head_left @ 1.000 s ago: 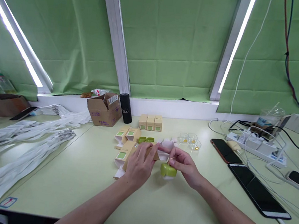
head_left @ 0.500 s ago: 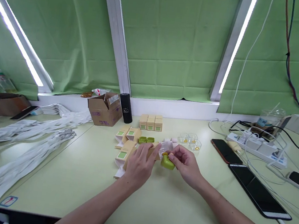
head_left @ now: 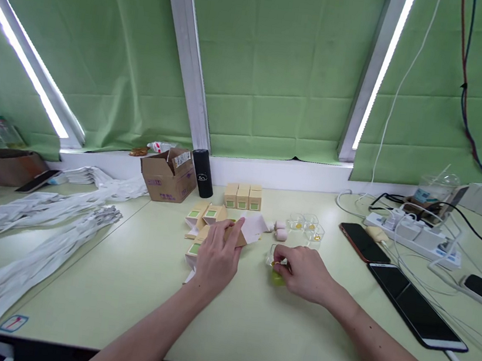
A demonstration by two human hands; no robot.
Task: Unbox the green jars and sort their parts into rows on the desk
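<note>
My left hand (head_left: 218,260) is closed over a small tan cardboard box (head_left: 241,241), which lies on the table with a white flap (head_left: 255,228) sticking out to the right. Just right of it, my right hand (head_left: 304,273) pinches a small lime-green piece (head_left: 278,279), largely hidden by the fingers. Against those fingertips is a clear plastic cup (head_left: 270,256); whether it is held too, I cannot tell. More tan boxes with green labels, such as this open one (head_left: 193,249), lie by my left hand. Small pale pink rolls (head_left: 280,233) stand beyond the hands.
Clear cups with yellow bits (head_left: 308,225) sit behind my right hand. Three closed tan boxes (head_left: 243,197), a black cylinder (head_left: 203,174) and an open carton (head_left: 169,176) stand at the back. White straps (head_left: 44,255) cover the left; phones (head_left: 417,307) and a power strip (head_left: 415,239) lie right.
My right hand has moved slightly right and down with the green piece, away from the box. The clear cup now shows at its fingers. The white flap is more spread out.
</note>
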